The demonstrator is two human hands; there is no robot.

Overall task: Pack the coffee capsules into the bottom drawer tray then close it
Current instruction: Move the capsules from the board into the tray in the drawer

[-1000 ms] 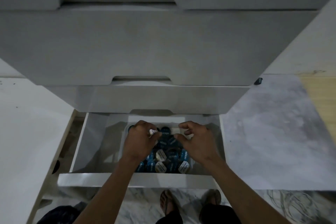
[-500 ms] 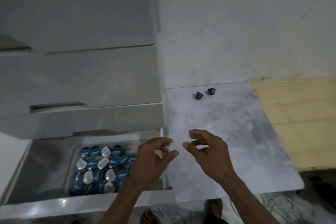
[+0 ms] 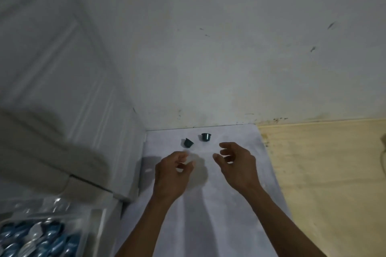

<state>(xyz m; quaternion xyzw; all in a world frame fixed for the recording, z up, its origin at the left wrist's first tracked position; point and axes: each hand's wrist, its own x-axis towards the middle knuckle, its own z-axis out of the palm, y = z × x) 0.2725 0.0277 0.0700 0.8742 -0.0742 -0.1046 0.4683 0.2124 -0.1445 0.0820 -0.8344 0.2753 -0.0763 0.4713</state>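
Two dark green coffee capsules lie on the pale grey floor mat [image 3: 229, 215] near the wall: one tipped on its side [image 3: 188, 142], one upside down [image 3: 206, 137]. My left hand [image 3: 172, 175] hovers just short of the tipped capsule, fingers loosely curled and holding nothing. Beside it to the right, my right hand [image 3: 238, 165] also reaches out with relaxed, empty fingers, a little below the upside-down capsule. At the bottom left the open bottom drawer's tray [image 3: 92, 233] holds several blue and silver capsules [image 3: 39, 240].
The white drawer cabinet [image 3: 62, 110] fills the left side, blurred. A white wall [image 3: 229, 48] stands behind the mat. Bare yellowish wood flooring [image 3: 334, 183] lies to the right of the mat.
Both hands left the drawer tray and moved right and forward over the mat toward the two loose capsules. The view swung right, leaving the drawer at the bottom left.
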